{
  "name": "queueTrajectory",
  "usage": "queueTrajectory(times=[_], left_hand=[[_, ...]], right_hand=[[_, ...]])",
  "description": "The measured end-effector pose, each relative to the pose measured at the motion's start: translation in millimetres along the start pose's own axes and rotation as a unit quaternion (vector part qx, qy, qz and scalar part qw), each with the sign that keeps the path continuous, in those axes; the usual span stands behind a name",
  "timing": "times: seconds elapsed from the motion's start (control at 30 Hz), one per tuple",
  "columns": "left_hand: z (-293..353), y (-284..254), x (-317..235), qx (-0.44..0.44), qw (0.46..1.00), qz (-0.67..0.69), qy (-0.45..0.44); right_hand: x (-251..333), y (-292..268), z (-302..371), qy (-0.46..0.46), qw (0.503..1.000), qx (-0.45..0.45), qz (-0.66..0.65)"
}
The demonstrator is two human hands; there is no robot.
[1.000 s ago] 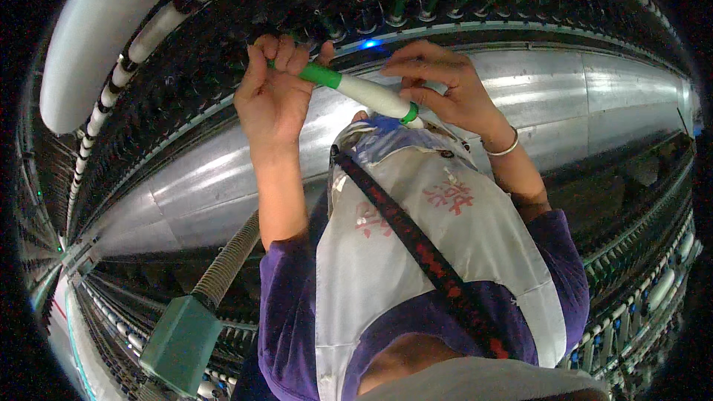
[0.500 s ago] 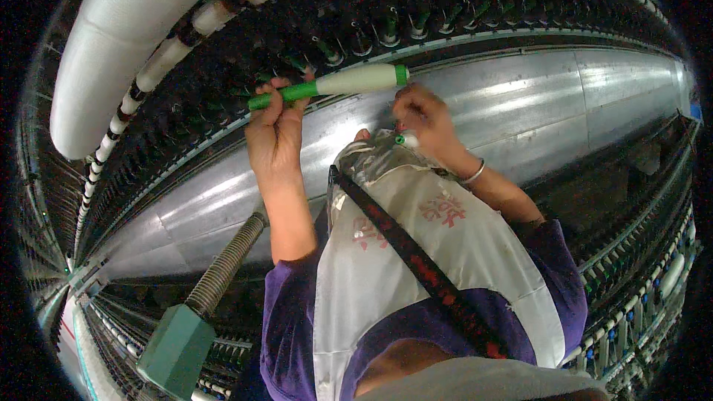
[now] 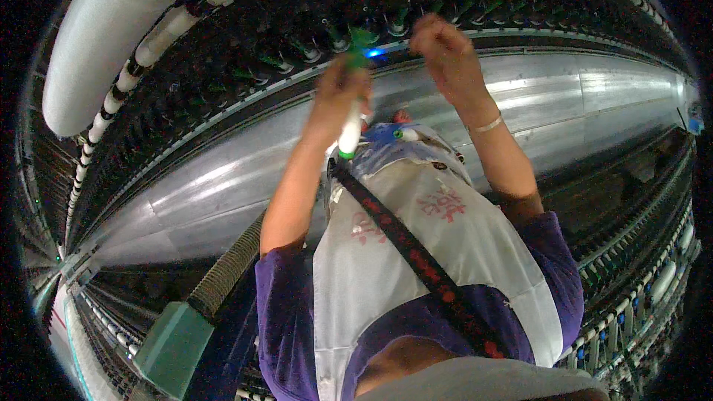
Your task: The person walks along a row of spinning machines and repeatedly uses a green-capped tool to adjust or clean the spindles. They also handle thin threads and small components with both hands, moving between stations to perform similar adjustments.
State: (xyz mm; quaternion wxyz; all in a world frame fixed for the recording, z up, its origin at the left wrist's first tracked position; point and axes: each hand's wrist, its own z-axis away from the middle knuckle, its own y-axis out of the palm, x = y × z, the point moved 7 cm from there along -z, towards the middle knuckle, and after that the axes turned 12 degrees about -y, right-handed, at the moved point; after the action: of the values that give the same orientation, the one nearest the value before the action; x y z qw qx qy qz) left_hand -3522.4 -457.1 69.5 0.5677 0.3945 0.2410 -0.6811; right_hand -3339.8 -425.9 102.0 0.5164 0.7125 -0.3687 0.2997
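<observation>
My left hand [image 3: 338,104] is closed around a bobbin of white yarn [image 3: 349,138] on a green tube. The bobbin stands steeply, its yarn end down near my apron and its blurred green end up by the spindle row. My right hand [image 3: 451,59] is raised in front of the spindles [image 3: 399,24], its fingers curled together; what they pinch, if anything, does not show. A second bobbin [image 3: 407,135] with a green end pokes out of the pouch of my white apron [image 3: 386,200].
A long shiny metal cover [image 3: 535,93] runs below the spindle row. Overhead at the upper left hang a large white roll [image 3: 96,44] and a rod of white rollers [image 3: 160,37]. A ribbed hose [image 3: 230,267] with a green box [image 3: 174,349] is at my lower left. A blue light [image 3: 373,53] glows near the spindles.
My left hand has moved right and turned the bobbin from nearly level to steep. My right hand has risen from the apron pouch to the spindle row. The blue light has appeared.
</observation>
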Motion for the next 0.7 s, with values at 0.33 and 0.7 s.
queueTrajectory(times=[0.33,0.7], left_hand=[[47,-204,201,-0.259,0.831,-0.492,-0.017],[63,-297,193,-0.487,0.847,0.21,0.037]], right_hand=[[-75,-171,55,0.048,0.896,0.075,0.435],[-176,-83,45,0.118,0.782,0.257,0.555]])
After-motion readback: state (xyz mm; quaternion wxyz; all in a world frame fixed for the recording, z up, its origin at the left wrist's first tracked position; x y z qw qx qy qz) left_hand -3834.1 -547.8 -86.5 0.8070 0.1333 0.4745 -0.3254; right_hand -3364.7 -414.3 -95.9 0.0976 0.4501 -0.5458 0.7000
